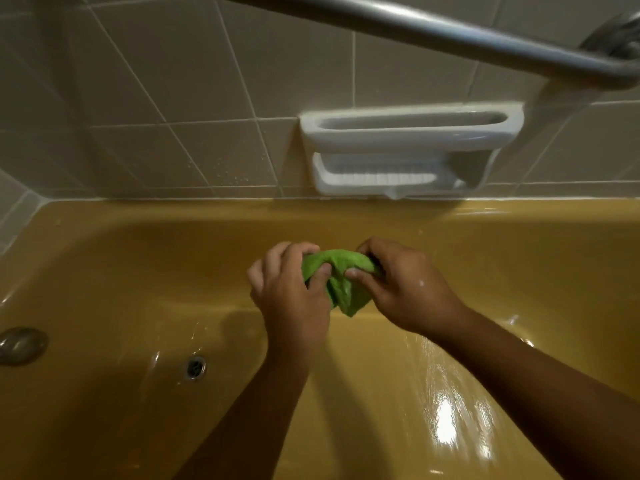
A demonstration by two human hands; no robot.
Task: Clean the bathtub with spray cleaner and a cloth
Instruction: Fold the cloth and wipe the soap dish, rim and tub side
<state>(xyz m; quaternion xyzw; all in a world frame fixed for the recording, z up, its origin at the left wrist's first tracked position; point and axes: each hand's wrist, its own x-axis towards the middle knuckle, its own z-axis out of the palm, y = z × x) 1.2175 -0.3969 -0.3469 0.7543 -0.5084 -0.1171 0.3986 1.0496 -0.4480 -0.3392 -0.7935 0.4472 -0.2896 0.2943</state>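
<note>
Here, both hands — left hand (291, 292), right hand (405, 289) — grip the bunched green cloth (341, 278) above the bathtub (138, 271).

Two grips (left grip (291, 301), right grip (407, 292)), one cloth (343, 271), one tub (138, 271), one drain (196, 367), one soap dish (398, 135), one bar (450, 29)

A: What is shown at the back?
B: A wall (104, 71) is covered in beige tiles (294, 64) with pale grout lines; water droplets (225, 172) are scattered on one low tile.
A: What is fixed to it?
B: A grey metal grab bar (415, 26) is mounted across the top, ended at a round flange (618, 34) on the right. A white ceramic soap dish (408, 135) is set into the tiles, a ribbed tray (377, 177) under its handle.
</note>
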